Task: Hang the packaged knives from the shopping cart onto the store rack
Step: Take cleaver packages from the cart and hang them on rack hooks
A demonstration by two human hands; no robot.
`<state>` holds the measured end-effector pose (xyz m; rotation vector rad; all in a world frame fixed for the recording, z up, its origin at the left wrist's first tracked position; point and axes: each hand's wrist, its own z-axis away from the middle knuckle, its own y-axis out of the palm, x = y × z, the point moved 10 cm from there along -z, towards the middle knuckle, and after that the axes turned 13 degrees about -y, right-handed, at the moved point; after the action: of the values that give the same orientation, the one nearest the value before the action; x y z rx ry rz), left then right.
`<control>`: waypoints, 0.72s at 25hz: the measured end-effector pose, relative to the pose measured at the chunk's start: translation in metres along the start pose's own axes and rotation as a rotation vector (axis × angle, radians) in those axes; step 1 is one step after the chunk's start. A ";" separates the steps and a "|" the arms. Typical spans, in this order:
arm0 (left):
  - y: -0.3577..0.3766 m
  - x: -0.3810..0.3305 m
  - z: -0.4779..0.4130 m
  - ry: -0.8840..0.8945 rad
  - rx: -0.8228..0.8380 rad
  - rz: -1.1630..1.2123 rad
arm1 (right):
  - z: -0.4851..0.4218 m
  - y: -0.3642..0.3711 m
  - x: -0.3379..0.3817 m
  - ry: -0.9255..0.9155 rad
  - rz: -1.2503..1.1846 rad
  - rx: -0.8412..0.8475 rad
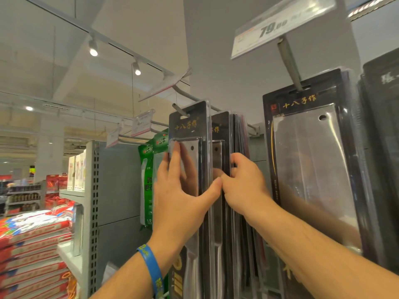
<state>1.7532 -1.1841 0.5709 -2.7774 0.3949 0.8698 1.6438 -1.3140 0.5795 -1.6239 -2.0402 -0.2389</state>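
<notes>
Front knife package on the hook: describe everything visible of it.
The front knife package is a black card with gold Chinese characters and a clear blister over a steel blade with a hole. It hangs upright near the hook tip. The left hand presses flat on its blister; the right hand grips the next pack behind it.

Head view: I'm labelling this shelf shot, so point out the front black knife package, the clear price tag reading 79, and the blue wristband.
Front black knife package (187, 126), head view, gold-lettered card top.
Clear price tag reading 79 (282, 25), head view, its middle.
Blue wristband (151, 269), head view, outer face.
</notes>
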 end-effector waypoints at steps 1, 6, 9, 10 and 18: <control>0.000 -0.001 0.001 0.001 0.001 0.001 | 0.001 0.000 0.003 -0.019 0.007 0.009; -0.002 0.000 0.002 -0.004 0.009 0.015 | 0.002 0.000 0.013 -0.113 0.037 0.043; -0.002 0.000 0.004 -0.010 0.010 0.000 | 0.004 0.000 0.015 -0.139 -0.036 0.053; -0.001 0.000 0.004 -0.012 0.012 -0.004 | 0.005 0.000 0.016 -0.152 -0.051 0.062; -0.009 -0.002 0.005 0.003 -0.010 0.011 | 0.008 0.004 0.024 -0.218 -0.002 0.073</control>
<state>1.7520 -1.1738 0.5692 -2.7885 0.4081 0.8721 1.6416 -1.2893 0.5843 -1.6649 -2.1828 0.0133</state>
